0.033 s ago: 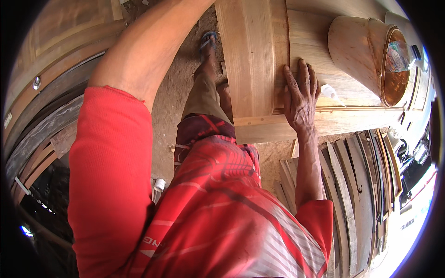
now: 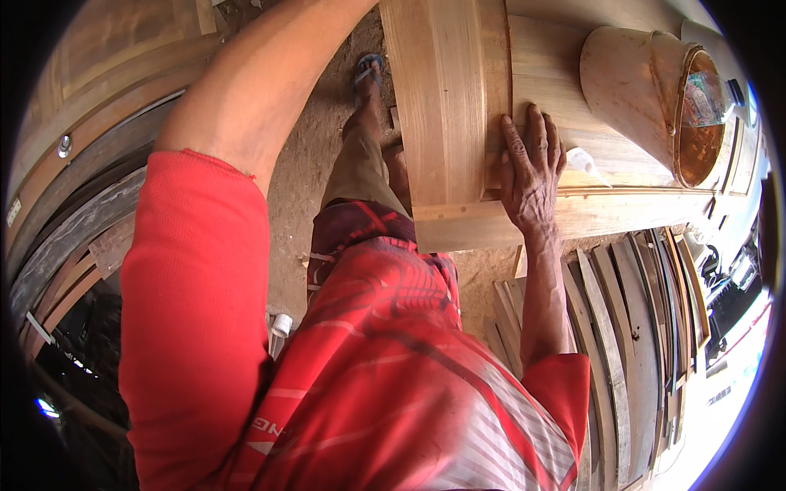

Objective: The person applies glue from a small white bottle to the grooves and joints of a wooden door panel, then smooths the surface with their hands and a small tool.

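Note:
My right hand point(image 2: 534, 176) lies flat on a pale wooden panelled door point(image 2: 446, 106), fingers stretched out and slightly apart, with nothing in its grasp. The palm rests near the corner where a long rail meets the upright piece. Just right of my fingers a small white pointed nozzle point(image 2: 583, 162) lies on the wood. My left arm point(image 2: 237, 106) reaches forward across the upper left, and its hand is beyond the top edge of the picture.
A stained cylindrical bucket point(image 2: 626, 90) lies on its side on the door, a clear plastic bottle point(image 2: 706, 100) at its mouth. Several wooden boards point(image 2: 610, 327) stand stacked at the right. More panels point(image 2: 106, 106) lean at the left. My sandalled foot point(image 2: 368, 72) stands on the dirt floor.

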`<state>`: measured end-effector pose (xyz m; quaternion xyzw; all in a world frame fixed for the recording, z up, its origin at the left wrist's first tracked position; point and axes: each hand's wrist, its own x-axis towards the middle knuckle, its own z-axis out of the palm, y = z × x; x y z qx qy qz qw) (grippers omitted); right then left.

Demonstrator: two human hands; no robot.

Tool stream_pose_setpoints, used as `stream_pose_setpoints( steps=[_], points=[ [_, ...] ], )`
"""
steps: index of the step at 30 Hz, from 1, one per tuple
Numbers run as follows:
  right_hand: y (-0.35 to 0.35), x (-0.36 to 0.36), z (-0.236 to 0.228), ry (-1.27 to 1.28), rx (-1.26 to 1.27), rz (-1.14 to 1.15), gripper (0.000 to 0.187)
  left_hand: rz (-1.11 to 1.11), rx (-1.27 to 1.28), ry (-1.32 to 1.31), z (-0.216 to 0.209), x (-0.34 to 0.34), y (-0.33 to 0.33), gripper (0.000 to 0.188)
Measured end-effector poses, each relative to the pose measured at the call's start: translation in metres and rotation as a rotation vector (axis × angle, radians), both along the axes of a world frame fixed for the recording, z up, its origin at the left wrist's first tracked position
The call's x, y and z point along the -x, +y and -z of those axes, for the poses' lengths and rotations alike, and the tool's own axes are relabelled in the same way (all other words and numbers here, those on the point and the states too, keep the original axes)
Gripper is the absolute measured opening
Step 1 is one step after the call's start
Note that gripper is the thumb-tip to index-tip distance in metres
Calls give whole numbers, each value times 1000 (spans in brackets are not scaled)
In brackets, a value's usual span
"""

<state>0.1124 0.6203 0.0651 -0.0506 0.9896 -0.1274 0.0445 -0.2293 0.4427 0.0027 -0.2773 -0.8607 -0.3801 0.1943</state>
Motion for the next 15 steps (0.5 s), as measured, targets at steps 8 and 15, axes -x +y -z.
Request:
stream_pose_setpoints(
  steps=[8,15],
  points=[
    [-9,-8,7,-58,20,57,58,-28,31,98,0,-3,0,27],
    [-20,-22,8,-79,-61,134,57,-30,47,41,-3,-18,1,26]
  ],
)
